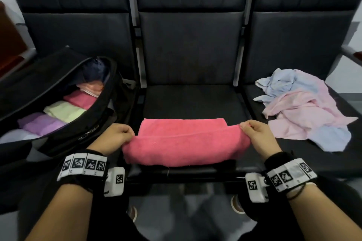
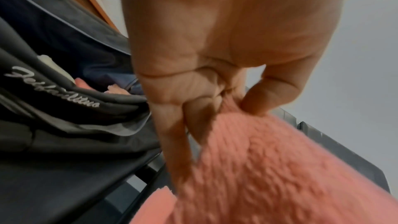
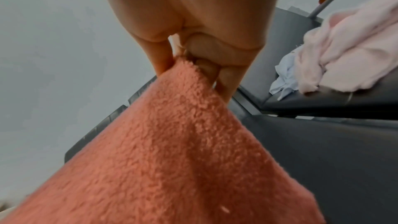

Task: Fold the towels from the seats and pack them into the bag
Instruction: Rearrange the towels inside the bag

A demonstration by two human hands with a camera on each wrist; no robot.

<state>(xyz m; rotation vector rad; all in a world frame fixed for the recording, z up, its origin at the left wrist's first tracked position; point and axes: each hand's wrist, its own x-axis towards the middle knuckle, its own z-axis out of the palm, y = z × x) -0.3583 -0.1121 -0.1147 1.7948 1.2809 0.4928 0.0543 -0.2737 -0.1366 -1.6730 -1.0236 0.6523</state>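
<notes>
1. The left hand (image 1: pixel 115 135) pinches the left end of the raised fold of the coral-pink towel (image 1: pixel 184 143), thumb against curled fingers; in the left wrist view the fingertips (image 2: pixel 254 106) close on the fuzzy cloth.
2. The right hand (image 1: pixel 258 135) pinches the right end of the same fold, and the right wrist view shows the thumb and fingers (image 3: pixel 161 60) clamped on a corner of the towel (image 3: pixel 172 151).
3. The towel lies across the front edge of the middle seat (image 1: pixel 192 101), at 6 o'clock on the cushion; its far layer lies flat on the seat while the near layer is lifted between the two hands and sags over the seat's front edge.
4. Both wrists carry black bands with square black-and-white markers (image 1: pixel 84 164) and a small white camera box.
5. At 9 o'clock from the towel, an open black bag (image 1: pixel 64 103) rests on the left seat, touching the left hand's side of the scene; script lettering runs along its rim (image 2: pixel 53 89).
6. Inside the bag lie folded towels in a row: purple (image 1: pixel 41 123), pale green (image 1: pixel 64 110), pink (image 1: pixel 82 100), and a peach one (image 1: pixel 92 87) further back.
7. At 3 o'clock, on the right seat (image 1: pixel 293 154), a crumpled heap of pale pink and light blue towels (image 1: pixel 305 107) lies unfolded, well apart from the right hand.
</notes>
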